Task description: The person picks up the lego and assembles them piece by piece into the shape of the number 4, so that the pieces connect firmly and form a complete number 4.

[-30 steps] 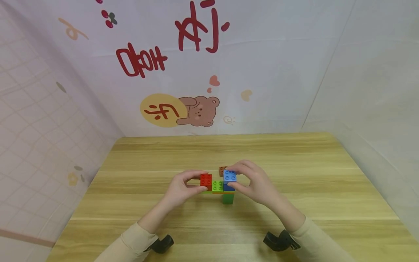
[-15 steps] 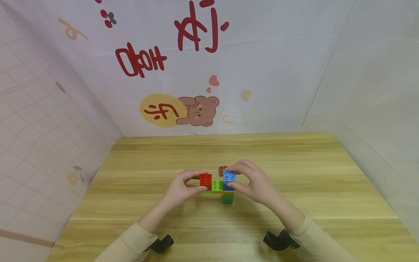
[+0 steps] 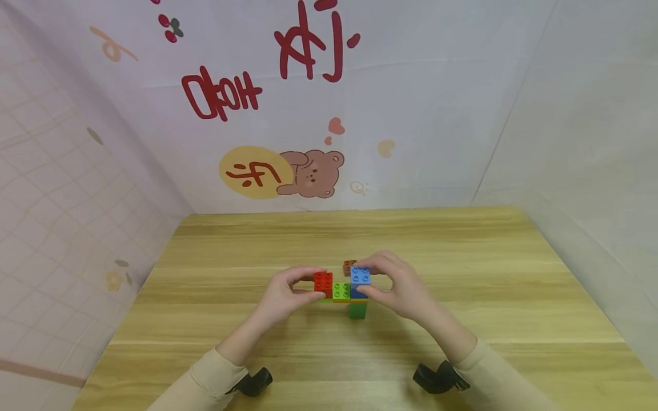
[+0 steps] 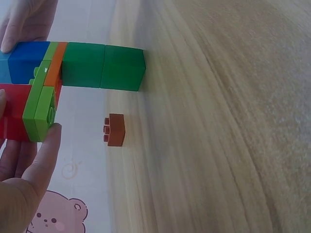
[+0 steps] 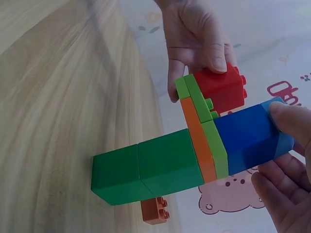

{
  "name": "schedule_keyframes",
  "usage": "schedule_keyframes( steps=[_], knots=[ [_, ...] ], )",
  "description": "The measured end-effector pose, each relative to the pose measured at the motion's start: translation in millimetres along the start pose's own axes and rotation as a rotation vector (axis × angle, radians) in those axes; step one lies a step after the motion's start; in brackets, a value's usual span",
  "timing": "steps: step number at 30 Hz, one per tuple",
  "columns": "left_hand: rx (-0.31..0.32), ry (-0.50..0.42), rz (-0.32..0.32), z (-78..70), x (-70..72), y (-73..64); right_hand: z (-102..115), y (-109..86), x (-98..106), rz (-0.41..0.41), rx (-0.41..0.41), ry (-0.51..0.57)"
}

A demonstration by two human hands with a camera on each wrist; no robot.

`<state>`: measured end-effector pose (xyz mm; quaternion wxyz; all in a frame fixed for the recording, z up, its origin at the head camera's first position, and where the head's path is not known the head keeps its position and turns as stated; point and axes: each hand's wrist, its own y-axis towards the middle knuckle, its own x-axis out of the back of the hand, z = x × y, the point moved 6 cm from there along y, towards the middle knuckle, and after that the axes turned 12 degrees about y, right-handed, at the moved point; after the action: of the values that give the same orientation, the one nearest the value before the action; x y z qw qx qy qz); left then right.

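A toy brick structure stands on the table: two stacked green bricks [image 5: 165, 165] form its column, with an orange plate [image 5: 199, 141] and thin lime bricks [image 3: 341, 291] across the top. My left hand [image 3: 285, 297] grips the red brick [image 3: 323, 283] on the overhanging left side, thumb on the near face. In the left wrist view one finger reaches under the lime layer. My right hand [image 3: 403, 285] pinches the light blue brick [image 3: 360, 275], which sits on a dark blue brick [image 5: 248, 141] above the column.
A loose brown brick [image 4: 116, 130] lies on the wooden table [image 3: 247, 240] just behind the structure. A white printed cloth [image 3: 411, 103] hangs at the back and sides. Black wrist mounts [image 3: 437, 378] sit below both forearms.
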<state>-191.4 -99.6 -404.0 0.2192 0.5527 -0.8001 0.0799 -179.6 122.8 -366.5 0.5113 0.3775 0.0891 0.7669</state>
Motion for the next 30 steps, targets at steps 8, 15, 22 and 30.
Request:
schedule_keyframes(
  steps=[8,15,22,30],
  knots=[
    [0.007,0.006,0.016,-3.3,-3.5,0.6,-2,-3.7,4,-0.012,0.022,0.027],
    [-0.022,-0.014,0.045,-2.1,-9.7,2.8,-3,-9.2,9,-0.015,0.003,0.026],
    [-0.094,-0.057,0.103,-2.7,-11.9,6.7,-3,-16.7,16,-0.028,-0.036,0.016],
    [-0.054,-0.030,0.002,10.5,-8.0,29.7,0,-19.9,21,-0.022,-0.047,0.010]
  ],
)
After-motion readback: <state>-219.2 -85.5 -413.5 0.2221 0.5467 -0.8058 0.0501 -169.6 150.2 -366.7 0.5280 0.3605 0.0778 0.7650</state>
